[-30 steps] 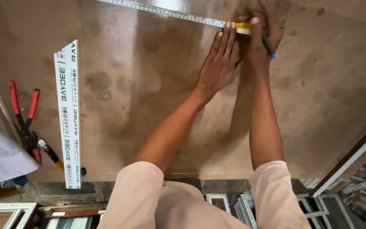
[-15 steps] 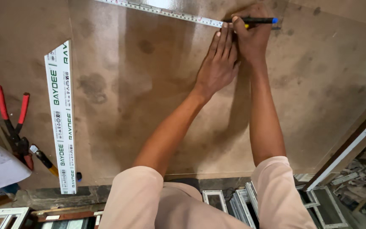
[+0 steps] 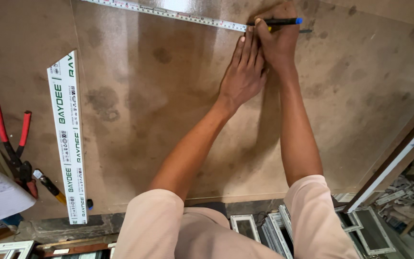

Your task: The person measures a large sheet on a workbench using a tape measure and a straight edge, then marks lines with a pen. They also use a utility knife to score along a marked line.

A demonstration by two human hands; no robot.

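Stained brown worktop (image 3: pixel 135 124); window frames (image 3: pixel 264 230) below

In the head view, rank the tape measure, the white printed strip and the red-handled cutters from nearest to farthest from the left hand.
1. tape measure: at the fingertips of the left hand, top edge.
2. white printed strip: well to the left.
3. red-handled cutters: far left edge.

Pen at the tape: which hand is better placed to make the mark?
Right. The right hand grips the pen with its tip at the tape. The left hand lies flat on the board, fingers just below the tape.
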